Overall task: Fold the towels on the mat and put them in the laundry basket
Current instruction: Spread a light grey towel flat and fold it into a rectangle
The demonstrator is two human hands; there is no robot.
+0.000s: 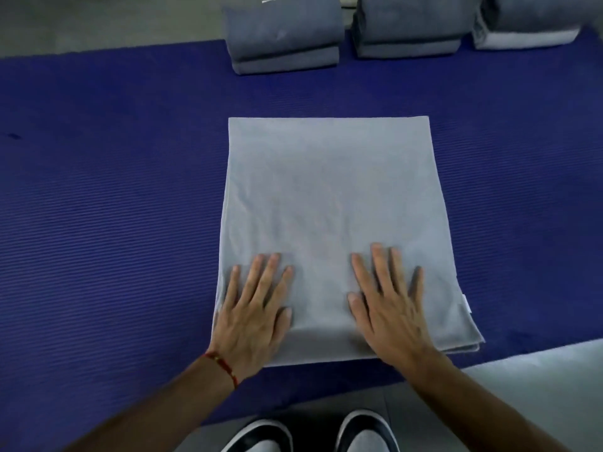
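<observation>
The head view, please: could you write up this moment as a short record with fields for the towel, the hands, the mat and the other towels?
towel in work: pale grey rectangular cloth towel, partly folded, lying flat on the mat
left hand: left hand palm down on the towel's near left part, fingers spread
right hand: right hand palm down on its near right part
surface: dark blue ribbed mat
other towels: three stacks of folded grey towels at the far edge
laundry basket: not in view
</observation>
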